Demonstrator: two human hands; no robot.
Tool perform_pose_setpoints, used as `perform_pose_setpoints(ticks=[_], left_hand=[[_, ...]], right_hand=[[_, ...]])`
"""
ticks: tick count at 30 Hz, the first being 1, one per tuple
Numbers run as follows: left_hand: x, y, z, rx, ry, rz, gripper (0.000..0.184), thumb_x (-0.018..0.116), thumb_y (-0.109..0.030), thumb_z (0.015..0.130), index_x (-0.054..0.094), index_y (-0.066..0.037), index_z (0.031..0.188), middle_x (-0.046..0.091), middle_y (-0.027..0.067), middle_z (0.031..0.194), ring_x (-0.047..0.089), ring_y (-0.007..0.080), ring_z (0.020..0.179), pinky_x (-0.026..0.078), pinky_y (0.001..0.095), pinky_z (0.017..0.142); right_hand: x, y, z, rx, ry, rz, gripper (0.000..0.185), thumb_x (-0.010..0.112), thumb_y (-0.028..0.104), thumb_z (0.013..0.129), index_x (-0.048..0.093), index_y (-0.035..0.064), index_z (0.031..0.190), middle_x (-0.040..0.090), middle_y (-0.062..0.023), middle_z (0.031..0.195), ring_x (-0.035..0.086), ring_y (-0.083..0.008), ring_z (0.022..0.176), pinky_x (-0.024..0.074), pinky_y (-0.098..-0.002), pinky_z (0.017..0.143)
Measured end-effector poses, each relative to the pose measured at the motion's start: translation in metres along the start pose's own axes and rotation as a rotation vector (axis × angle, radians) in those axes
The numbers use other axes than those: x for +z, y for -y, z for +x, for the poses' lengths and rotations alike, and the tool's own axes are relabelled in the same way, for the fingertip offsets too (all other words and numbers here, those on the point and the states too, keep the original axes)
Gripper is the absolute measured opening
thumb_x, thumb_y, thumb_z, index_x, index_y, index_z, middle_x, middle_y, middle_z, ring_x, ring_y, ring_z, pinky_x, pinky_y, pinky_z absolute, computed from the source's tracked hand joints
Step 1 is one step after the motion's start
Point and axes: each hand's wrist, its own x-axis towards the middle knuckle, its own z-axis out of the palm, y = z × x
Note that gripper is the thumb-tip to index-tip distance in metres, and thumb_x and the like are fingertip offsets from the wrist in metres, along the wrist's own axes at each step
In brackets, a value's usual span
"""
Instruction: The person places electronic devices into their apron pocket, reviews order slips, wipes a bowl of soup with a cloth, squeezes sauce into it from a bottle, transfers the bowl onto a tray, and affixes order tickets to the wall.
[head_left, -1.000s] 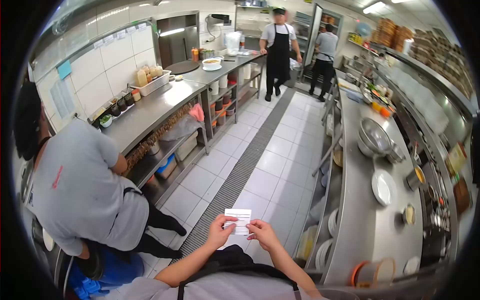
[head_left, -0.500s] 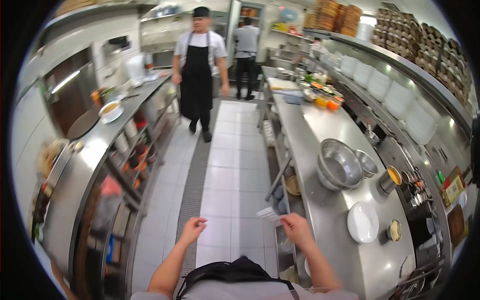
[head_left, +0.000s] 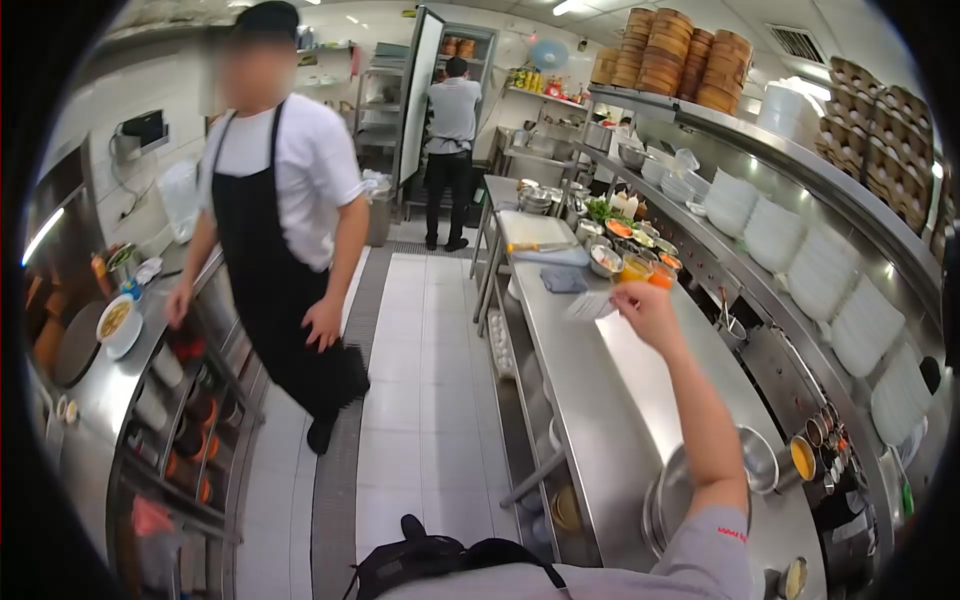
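Observation:
My right hand (head_left: 648, 308) is stretched forward over the steel counter (head_left: 610, 410), its fingers pinched on a white paper slip (head_left: 590, 306) that looks like an order ticket. Any print on the slip is too blurred to read. Near it on the counter are a folded grey cloth (head_left: 564, 279) and containers of orange food (head_left: 662, 275). Below my forearm, partly hidden by it, stand metal mixing bowls (head_left: 672, 490). My left hand is out of the frame.
A co-worker in a black apron (head_left: 268, 230) is close on the left of the aisle (head_left: 425, 370). Another person (head_left: 453, 130) stands at an open fridge (head_left: 425, 85). A left-hand counter (head_left: 120, 370) bears a bowl of food (head_left: 118, 326). Stacked white plates (head_left: 820, 270) line the shelf.
My right hand has gone forward over the counter with the slip. My left hand has left the view. I am farther up the aisle, and the aproned co-worker is much nearer.

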Motion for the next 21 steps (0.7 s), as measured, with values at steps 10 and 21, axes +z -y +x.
perform_pose_setpoints(ticks=[10,21], left_hand=[[-0.177,-0.467,0.195,0.64,-0.109,-0.31,0.019,0.051,-0.024,0.075,0.062,-0.008,0.077,0.06,0.013,0.074,0.058,0.0247,0.066,0.047,0.036,0.06],[-0.218,-0.674,0.233,0.712,-0.072,-0.462,0.019,0.05,-0.022,0.074,0.06,-0.006,0.071,0.058,0.0122,0.066,0.057,0.0228,0.057,0.046,0.0348,0.054]], right_hand=[[-0.013,-0.213,0.272,0.319,-0.493,-0.034,0.012,0.058,0.01,0.077,0.061,-0.0014,0.079,0.06,-0.0068,0.058,0.057,-0.0114,0.046,0.0453,-0.0232,0.044],[-0.053,-0.431,0.488,0.456,-1.149,-0.032,0.021,0.052,0.013,0.08,0.059,-0.0032,0.069,0.06,-0.0096,0.053,0.06,-0.0162,0.045,0.0468,-0.0252,0.04]])
